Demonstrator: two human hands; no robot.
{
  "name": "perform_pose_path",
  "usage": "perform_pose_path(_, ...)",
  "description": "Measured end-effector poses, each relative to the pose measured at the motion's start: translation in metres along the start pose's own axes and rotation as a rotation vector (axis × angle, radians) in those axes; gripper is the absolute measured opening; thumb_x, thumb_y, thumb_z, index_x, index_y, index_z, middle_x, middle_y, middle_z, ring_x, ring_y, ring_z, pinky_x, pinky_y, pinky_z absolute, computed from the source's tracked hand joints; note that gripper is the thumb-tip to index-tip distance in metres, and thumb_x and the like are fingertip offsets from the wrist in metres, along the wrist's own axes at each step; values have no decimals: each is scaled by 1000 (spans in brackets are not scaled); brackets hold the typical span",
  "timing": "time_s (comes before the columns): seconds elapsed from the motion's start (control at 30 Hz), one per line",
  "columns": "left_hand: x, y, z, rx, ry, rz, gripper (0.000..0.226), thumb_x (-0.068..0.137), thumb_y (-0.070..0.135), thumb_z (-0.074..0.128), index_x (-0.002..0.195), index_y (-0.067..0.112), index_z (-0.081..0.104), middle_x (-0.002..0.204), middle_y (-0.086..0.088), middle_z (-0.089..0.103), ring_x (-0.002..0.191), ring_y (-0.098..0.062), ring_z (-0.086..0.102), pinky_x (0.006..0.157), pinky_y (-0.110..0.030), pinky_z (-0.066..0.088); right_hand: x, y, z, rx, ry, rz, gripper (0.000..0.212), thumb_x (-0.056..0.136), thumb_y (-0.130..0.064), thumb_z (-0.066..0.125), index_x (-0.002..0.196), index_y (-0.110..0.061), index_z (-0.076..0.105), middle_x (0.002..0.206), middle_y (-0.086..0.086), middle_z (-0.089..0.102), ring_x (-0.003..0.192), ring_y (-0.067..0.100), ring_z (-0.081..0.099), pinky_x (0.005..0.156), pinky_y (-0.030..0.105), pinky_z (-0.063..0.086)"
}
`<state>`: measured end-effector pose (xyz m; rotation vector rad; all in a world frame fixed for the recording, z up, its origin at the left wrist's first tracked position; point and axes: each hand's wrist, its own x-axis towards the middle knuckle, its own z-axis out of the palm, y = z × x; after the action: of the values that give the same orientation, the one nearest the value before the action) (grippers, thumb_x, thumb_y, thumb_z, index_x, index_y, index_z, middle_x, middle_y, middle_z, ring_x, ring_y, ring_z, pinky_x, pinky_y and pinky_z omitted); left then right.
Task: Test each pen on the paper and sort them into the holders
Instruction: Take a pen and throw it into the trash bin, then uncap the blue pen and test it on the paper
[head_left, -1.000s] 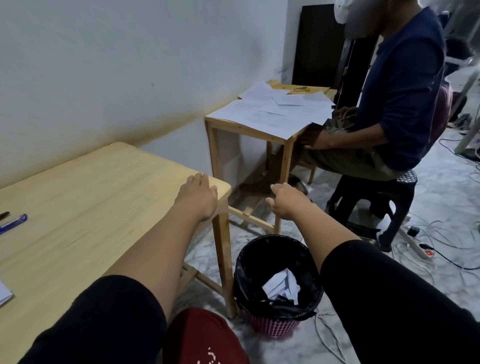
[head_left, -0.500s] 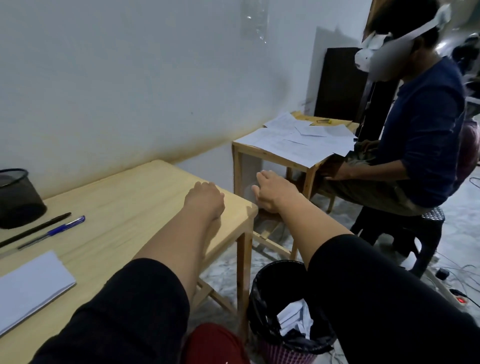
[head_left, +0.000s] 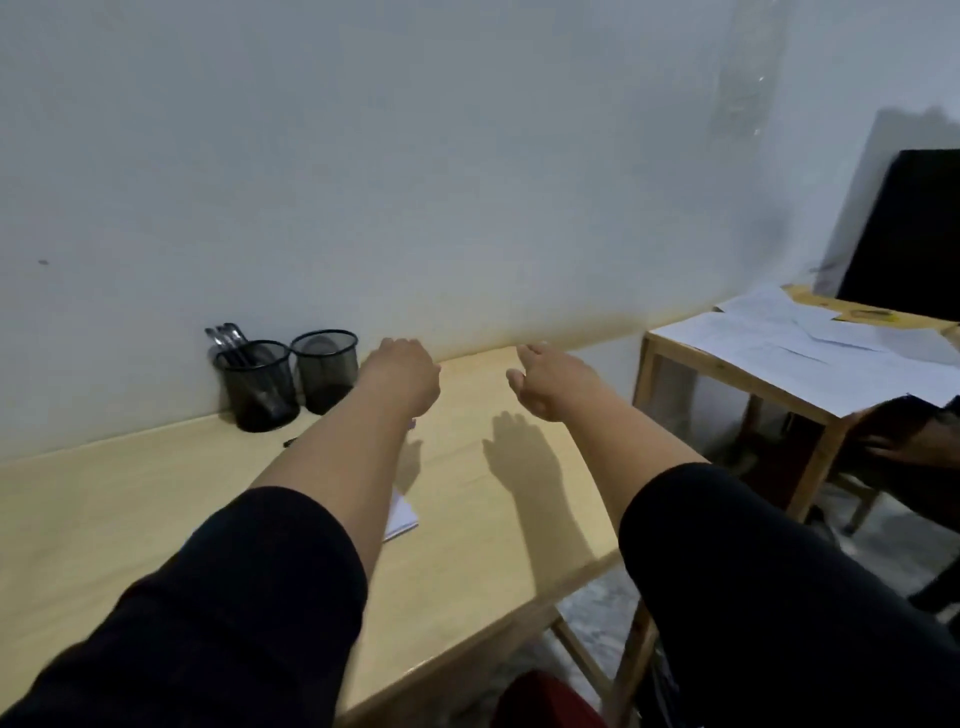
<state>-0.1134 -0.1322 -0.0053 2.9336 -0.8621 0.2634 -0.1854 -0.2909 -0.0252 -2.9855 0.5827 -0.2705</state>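
Observation:
Two black mesh holders stand at the wall on the wooden table (head_left: 130, 493). The left holder (head_left: 254, 384) has several pens in it; the right holder (head_left: 327, 371) looks empty. My left hand (head_left: 402, 376) hovers just right of the holders, palm down, nothing seen in it. My right hand (head_left: 553, 382) hovers farther right over the table with its fingers spread and empty. My left forearm covers most of a white paper pad (head_left: 402, 517). A black pen tip (head_left: 288, 442) and a bit of a blue pen (head_left: 413, 423) stick out from behind that arm.
To the right stands a second wooden table (head_left: 727, 374) covered with loose paper sheets (head_left: 810, 348). Another person's hand (head_left: 914, 441) rests by its near corner. A black panel (head_left: 914, 234) leans at the back right. The wall runs directly behind the holders.
My view has swung left from the bin and the seated person to the holders. Both hands have lifted from the table's right end and now hover over its middle.

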Motion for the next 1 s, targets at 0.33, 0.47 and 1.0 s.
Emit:
perform_pose_path(0.33, -19, -136, 35, -201, -65, -154, 42, 95, 34, 42, 134, 20, 48, 138, -10, 50, 128, -27, 43, 102, -39, 39, 33, -133, 63, 68, -141, -335, 44, 95, -20, 43, 138, -13, 42, 148, 5, 40, 135, 25, 37, 107, 38, 36)
perform_pose_path(0.47, -22, -142, 64, -346, -34, -153, 38, 89, 32, 56, 127, 25, 56, 130, -8, 57, 122, -25, 50, 104, -39, 42, 43, -142, 88, 141, -108, -385, 24, 87, -23, 50, 105, -19, 65, 115, 11, 64, 110, 32, 57, 81, 32, 45)
perform_pose_path(1.0, -20, -144, 86, -535, 253, -245, 26, 87, 17, 59, 113, 19, 64, 111, -3, 63, 106, -20, 56, 92, -29, 42, 68, -135, 97, 258, -16, -570, 23, 84, -15, 58, 102, -13, 72, 97, 15, 63, 97, 31, 54, 78, 38, 46)
